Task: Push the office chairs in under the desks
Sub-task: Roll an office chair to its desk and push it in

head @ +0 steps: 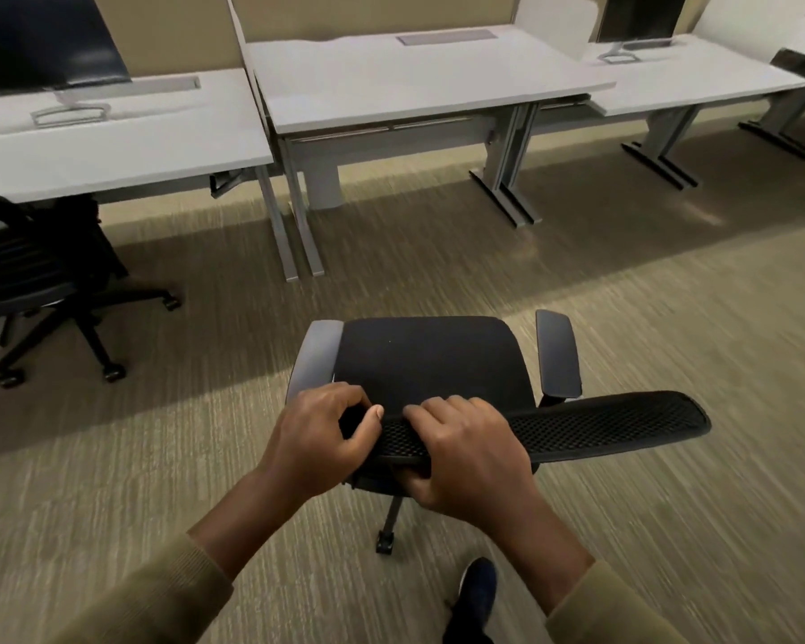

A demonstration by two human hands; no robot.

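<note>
A black office chair [431, 360] with grey armrests stands on the carpet in front of me, its seat facing the middle white desk [405, 81] some way ahead. My left hand [319, 434] grips the left end of the chair's black mesh backrest top [609, 422]. My right hand [461, 457] grips the same top edge just beside it, fingers curled over and thumb underneath. A second black office chair [33, 281] sits at the far left, partly under the left desk [126, 141].
Three white desks stand in a row along the beige partition, the left [43, 44] and right [640, 16] ones carrying monitors. Metal desk legs [507, 188] frame the gap under the middle desk. Open carpet lies between the chair and the desks. My shoe [477, 587] shows below.
</note>
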